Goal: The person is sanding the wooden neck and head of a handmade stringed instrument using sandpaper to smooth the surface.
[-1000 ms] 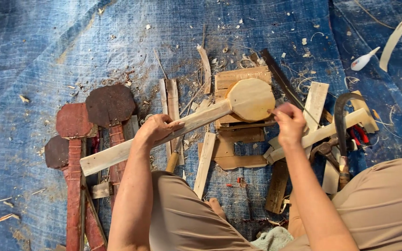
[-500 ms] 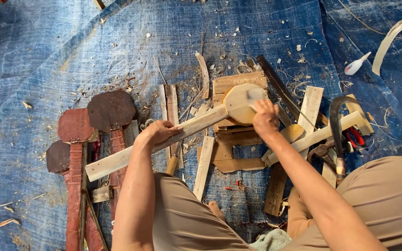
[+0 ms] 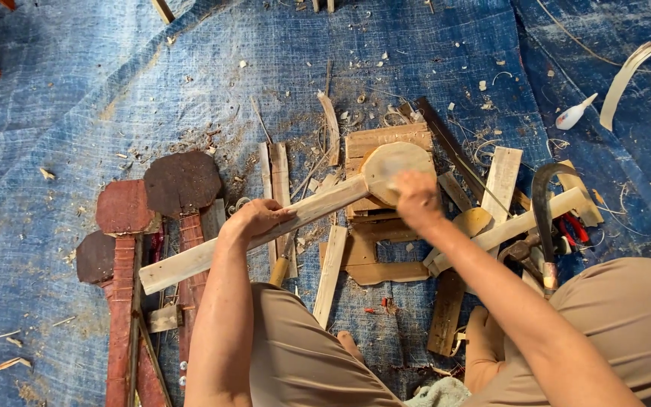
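Gripping pale wooden paddle-shaped piece (image 3: 295,215) at mid-handle, left hand (image 3: 254,218) closed around it; right hand (image 3: 416,200) pressed on round head, fingers blurred, grip unclear. Piece lies centre, head on stacked wood block (image 3: 386,143). Risk: head sliding off block, splinters. Dark reddish paddles (image 3: 178,185) left, curved metal tool (image 3: 542,218) right, loose slats (image 3: 331,275) near knees crowd space.

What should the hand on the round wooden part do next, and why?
Probably rub on across the rest of the round head. The right hand rests on its near edge, seemingly over something small I cannot make out, and the far side shows bare. The left hand grips the long handle, pinning the paddle-shaped piece down on the wooden block, so it looks steady enough.
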